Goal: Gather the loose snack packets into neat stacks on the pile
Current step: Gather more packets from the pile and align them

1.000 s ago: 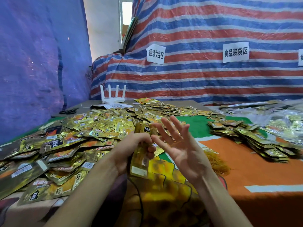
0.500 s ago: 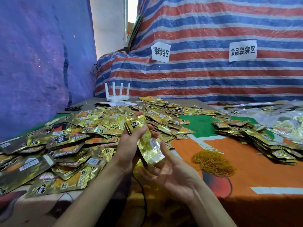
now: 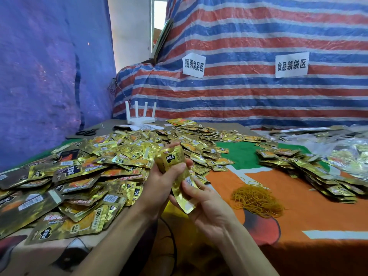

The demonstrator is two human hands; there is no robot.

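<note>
One wide-angle view, worn on the person's head, looks forward and down across the desk (image 3: 298, 226). It sits close: the left hand (image 3: 159, 182) and right hand (image 3: 209, 206), gripping a stack (image 3: 173, 162) between them, fill the lower centre, with both forearms entering from the bottom edge. The pile (image 3: 89, 172) spreads over the left half at mid-height. Farther off, a blue tarp (image 3: 49, 76) fills the upper left and a striped tarp (image 3: 258, 100) the upper right, behind the desk's far edge.

Left hand (image 3: 157, 186) hides part of held packets (image 3: 171, 158); left edge crops the pile (image 3: 79, 176)
</note>
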